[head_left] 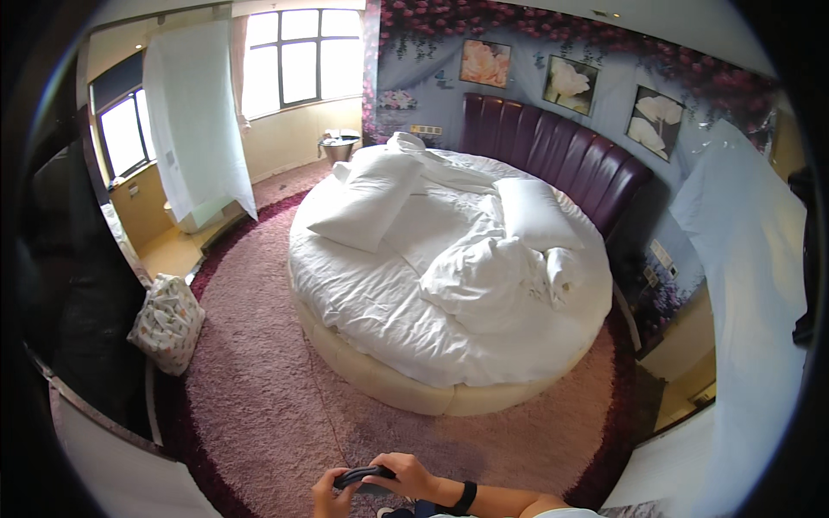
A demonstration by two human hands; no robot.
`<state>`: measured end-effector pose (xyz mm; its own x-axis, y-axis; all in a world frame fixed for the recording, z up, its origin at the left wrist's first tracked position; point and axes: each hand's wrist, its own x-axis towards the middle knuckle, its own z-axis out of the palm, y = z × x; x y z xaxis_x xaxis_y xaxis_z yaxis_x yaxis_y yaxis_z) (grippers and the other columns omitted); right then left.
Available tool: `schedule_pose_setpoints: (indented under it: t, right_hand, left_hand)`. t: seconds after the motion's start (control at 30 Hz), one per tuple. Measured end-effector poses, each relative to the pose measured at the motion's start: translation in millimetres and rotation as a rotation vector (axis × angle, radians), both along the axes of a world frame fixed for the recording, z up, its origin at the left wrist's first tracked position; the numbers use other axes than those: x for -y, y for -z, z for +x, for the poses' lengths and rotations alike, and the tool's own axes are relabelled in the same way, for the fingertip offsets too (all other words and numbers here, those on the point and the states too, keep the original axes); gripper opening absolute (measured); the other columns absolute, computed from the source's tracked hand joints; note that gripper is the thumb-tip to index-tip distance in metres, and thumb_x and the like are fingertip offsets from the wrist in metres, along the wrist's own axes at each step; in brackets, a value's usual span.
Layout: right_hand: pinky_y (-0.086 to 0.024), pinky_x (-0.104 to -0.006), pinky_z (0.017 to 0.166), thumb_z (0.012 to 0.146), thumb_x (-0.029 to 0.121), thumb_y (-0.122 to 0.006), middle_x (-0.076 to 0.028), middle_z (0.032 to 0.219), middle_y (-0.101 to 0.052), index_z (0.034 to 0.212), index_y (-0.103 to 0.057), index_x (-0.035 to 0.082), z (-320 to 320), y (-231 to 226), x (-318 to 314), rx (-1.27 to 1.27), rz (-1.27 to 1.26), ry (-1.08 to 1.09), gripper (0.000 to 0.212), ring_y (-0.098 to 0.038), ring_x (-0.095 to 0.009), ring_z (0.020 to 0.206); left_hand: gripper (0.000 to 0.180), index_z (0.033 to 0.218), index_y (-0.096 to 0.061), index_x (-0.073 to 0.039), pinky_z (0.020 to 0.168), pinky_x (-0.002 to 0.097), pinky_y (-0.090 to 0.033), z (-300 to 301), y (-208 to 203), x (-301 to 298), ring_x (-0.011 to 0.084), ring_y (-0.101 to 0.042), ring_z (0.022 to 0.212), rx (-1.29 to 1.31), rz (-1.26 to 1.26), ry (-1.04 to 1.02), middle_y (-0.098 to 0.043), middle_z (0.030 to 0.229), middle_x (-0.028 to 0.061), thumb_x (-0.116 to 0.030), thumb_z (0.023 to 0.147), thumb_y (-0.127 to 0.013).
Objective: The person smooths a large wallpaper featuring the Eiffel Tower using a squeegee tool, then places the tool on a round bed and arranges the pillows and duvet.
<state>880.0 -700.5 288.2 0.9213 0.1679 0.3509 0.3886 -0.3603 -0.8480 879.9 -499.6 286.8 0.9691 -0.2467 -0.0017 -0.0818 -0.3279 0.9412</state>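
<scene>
Low in the view, my left hand (326, 494) and my right hand (406, 476) are close together, both gripping a dark, curved, handle-like object (356, 476). The left fingers wrap its left end and the right fingers close over its right end. Its lower part is mostly hidden, so its exact kind does not show. A black band (467, 498) circles my right wrist. Beyond my hands, and apart from them, stands a round bed (380, 298) with rumpled white bedding. Two white pillows (367, 203) (537, 213) and a bunched white quilt (479, 276) lie on it.
Pinkish carpet (246, 345) with a dark red border surrounds the bed. A patterned bag (168, 326) stands at the left. A small bin-like table (337, 147) is near the window, and a purple headboard (553, 147) backs the bed. Sheer white drapes (192, 121) hang on both sides.
</scene>
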Motion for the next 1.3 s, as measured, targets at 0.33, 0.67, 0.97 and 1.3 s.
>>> schedule_pose_setpoints:
  t: [0.33, 0.67, 0.97, 1.3]
  right_hand:
    - [-0.055, -0.0335, 0.076, 0.086, 0.02, -0.071, -0.014, 0.095, -0.07, 0.108, -0.066, 0.004, -61.7, 1.5, 4.1, -0.155, -0.051, 0.074, 0.029, -0.069, -0.028, 0.085]
    - [-0.053, -0.0385, 0.072, 0.084, 0.019, -0.071, -0.015, 0.09, -0.069, 0.103, -0.065, 0.004, -96.7, -10.5, 40.5, -0.051, -0.159, 0.285, 0.025, -0.067, -0.033, 0.082]
    - [-0.049, -0.0434, 0.062, 0.088, 0.034, -0.064, -0.017, 0.079, -0.066, 0.103, -0.06, 0.009, -135.4, -10.7, 120.8, -0.124, -0.196, 0.376, 0.029, -0.064, -0.037, 0.073]
    - [-0.05, -0.0396, 0.062, 0.089, 0.027, -0.066, -0.014, 0.083, -0.068, 0.101, -0.064, 0.008, -204.8, -23.7, 270.3, -0.014, -0.238, 0.606, 0.023, -0.066, -0.032, 0.072]
  left_hand:
    - [0.021, 0.107, -0.062, -0.001, 0.073, 0.0292, -0.052, -10.1, -8.1, 13.7, 0.0164, -0.064, 0.086, -0.015, -0.207, 0.29, -0.067, 0.095, 0.0103, 0.002, 0.086, -0.062]
    - [0.022, 0.098, -0.065, 0.0, 0.067, 0.0311, -0.051, -14.2, -8.0, 58.8, 0.0215, -0.066, 0.074, 0.117, -0.152, 0.375, -0.067, 0.081, 0.0125, -0.002, 0.077, -0.072]
    - [0.026, 0.104, -0.063, 0.0, 0.07, 0.03, -0.051, -33.4, -30.6, 158.4, 0.0152, -0.064, 0.078, 0.053, -0.141, 0.533, -0.068, 0.089, 0.0099, -0.002, 0.08, -0.072]
    - [0.033, 0.107, -0.064, 0.0, 0.065, 0.0292, -0.05, -70.0, -8.4, 307.2, 0.0124, -0.061, 0.073, -0.063, -0.119, 0.713, -0.067, 0.085, 0.0103, -0.011, 0.08, -0.078]
